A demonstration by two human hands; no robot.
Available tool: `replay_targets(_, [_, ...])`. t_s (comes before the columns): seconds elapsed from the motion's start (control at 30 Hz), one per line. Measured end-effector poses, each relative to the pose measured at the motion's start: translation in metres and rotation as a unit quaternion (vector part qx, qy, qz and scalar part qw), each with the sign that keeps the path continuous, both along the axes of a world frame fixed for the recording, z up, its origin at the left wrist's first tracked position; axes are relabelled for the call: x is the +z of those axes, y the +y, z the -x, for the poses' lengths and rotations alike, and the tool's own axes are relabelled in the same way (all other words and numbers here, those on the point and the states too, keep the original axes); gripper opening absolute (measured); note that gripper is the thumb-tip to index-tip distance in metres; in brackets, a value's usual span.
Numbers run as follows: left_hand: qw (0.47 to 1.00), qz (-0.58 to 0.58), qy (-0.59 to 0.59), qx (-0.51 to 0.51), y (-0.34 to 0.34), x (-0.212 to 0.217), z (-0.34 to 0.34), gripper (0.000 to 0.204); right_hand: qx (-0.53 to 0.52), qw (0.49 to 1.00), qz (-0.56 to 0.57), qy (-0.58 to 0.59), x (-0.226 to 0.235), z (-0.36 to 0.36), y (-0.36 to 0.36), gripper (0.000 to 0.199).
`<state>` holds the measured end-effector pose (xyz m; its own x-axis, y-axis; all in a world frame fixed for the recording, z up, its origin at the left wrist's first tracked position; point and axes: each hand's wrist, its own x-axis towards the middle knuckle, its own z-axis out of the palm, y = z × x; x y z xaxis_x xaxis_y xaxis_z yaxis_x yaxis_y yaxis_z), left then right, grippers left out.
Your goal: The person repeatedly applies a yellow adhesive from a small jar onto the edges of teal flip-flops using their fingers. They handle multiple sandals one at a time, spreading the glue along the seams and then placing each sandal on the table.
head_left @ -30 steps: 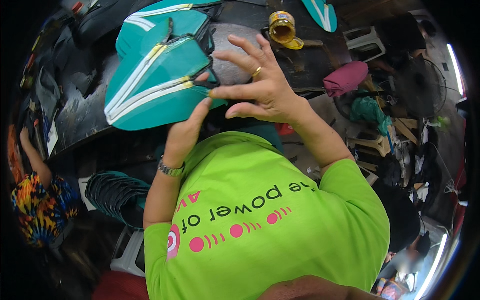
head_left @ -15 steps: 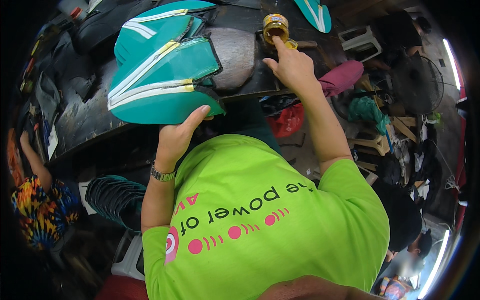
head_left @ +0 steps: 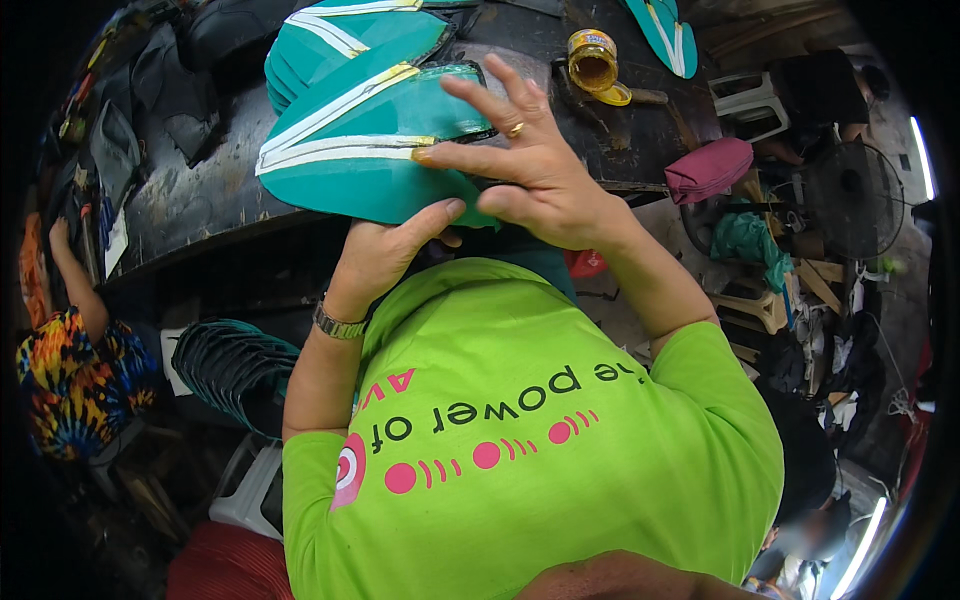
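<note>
A flat teal shoe upper (head_left: 345,188) with white stripes in a V lies at the near edge of the dark table. My left hand (head_left: 385,255) is closed on its near edge, thumb on top and fingers underneath. Above its right end, my right hand (head_left: 550,175) is open with fingers spread. The tip of its index finger touches the yellow-smeared end of the lower stripe. An uncapped jar (head_left: 593,66) of yellowish paste, glue-like, stands farther right, beside its yellow lid (head_left: 612,95). Behind, more teal uppers (head_left: 290,62) lie stacked.
Another teal upper (head_left: 662,38) rests at the far right of the table (head_left: 235,232). Black material pieces (head_left: 175,95) cover its left part. A maroon pouch (head_left: 710,170) and a fan (head_left: 855,195) are at right. Dark uppers (head_left: 230,365) sit low at left, near another person's arm (head_left: 80,270).
My right hand has left the paste jar and moved left to the shoe upper, its fingers now spread. My left hand keeps its hold. The view has shifted slightly.
</note>
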<state>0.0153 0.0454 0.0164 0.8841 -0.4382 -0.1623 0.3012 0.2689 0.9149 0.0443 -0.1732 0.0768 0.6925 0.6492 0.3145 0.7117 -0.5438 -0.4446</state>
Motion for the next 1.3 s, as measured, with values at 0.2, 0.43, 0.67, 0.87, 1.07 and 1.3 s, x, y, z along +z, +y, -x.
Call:
replay_targets(0.2, [0.999,0.037,0.020,-0.011,0.004,0.004,0.002,0.038,-0.027,0.999,0.040,-0.001,-0.019,0.000,0.007,0.048])
replay_targets(0.43, [0.995,0.056,0.081,-0.015,0.011,0.015,-0.002,0.041,0.037,0.998,-0.002,0.059,-0.021,-0.010,-0.007,0.043])
replay_targets(0.67, [0.985,0.118,0.116,-0.040,0.018,0.013,-0.005,0.039,0.038,0.998,-0.041,0.037,-0.021,0.000,-0.015,0.043])
replay_targets(0.87, [0.984,0.142,0.105,-0.032,0.018,0.009,-0.009,0.027,0.044,0.997,-0.031,-0.059,-0.018,0.014,-0.022,0.046])
replay_targets(1.07, [0.984,0.139,0.108,0.001,0.016,0.009,-0.015,0.026,0.060,0.989,-0.011,-0.136,-0.013,0.026,-0.025,0.046])
replay_targets(1.3, [0.996,0.049,0.067,0.011,0.010,0.013,-0.011,0.028,-0.004,0.995,-0.054,-0.081,-0.009,0.004,-0.024,0.063])
